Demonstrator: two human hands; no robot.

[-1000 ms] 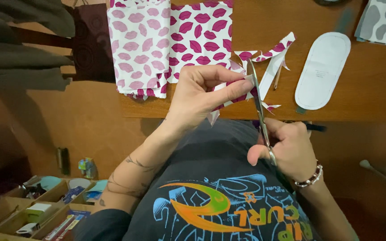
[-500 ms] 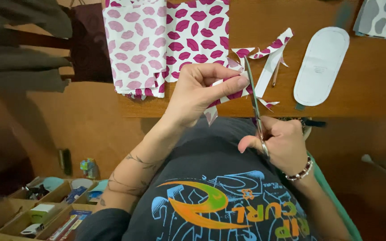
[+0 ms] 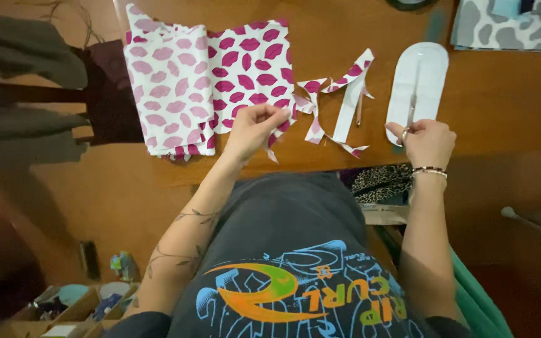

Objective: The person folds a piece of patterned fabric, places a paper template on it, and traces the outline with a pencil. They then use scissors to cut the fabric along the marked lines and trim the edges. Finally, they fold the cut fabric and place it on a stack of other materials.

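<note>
A wooden table [image 3: 502, 119] carries a folded white cloth with pink lips [image 3: 208, 81] at the far left. Right of it lies a white sole shape [image 3: 424, 78], with cloth scraps [image 3: 339, 106] between. The left hand [image 3: 255, 128] pinches a small cloth piece [image 3: 275, 134] near the table's edge. The right hand [image 3: 427, 141] grips scissors [image 3: 412, 109] resting on the sole shape.

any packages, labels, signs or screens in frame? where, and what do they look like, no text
No signs or screens.
Shirt print: bottom centre, on the person's dark grey shirt; orange and green swirl with blue line drawing and lettering.
Small boxes: bottom left on the floor, open cardboard compartments holding small items in pale blue, too blurred to tell apart.
Small colourful item: on the floor above the boxes, too small to tell whether it is a package.
</note>
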